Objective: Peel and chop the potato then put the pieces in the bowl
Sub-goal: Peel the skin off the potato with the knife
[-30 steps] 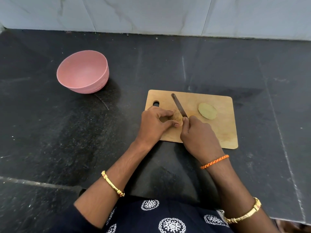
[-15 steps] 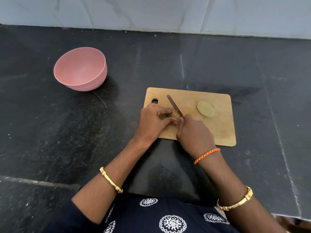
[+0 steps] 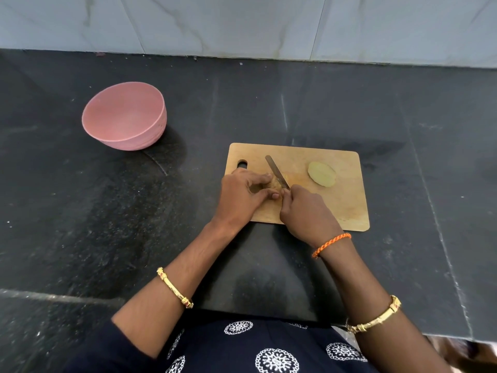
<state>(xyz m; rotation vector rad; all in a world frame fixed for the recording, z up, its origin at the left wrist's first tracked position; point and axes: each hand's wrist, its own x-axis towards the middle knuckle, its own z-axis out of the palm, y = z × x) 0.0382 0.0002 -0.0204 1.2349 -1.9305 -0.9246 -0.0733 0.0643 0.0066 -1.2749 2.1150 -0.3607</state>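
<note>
Little has shifted since a second ago: both hands have been kept over the same potato piece (image 3: 274, 183), and the knife (image 3: 277, 172) has been kept across it at the same slant. That piece, tan and rough-looking, is mostly hidden; only a small patch is seen between the fingers. It is pinched by the left hand (image 3: 243, 196), thumb below and fingers curled above, at the near left part of the cutting board (image 3: 341, 208). Just to its right, the knife handle is gripped by the right hand (image 3: 306, 211), with the narrow grey blade angled away and leftward over the piece. A second potato half (image 3: 322, 174), oval and pale yellow-green, is laid flat on the board further right, apart from both hands. The board is rectangular, light wood, with rounded corners and a slot handle at its far left. It is set on a dark speckled stone worktop (image 3: 403, 130). A round pink bowl (image 3: 126, 141) with a ribbed outer wall is stood well to the left, near the pale marbled wall tiles (image 3: 242, 22).
</note>
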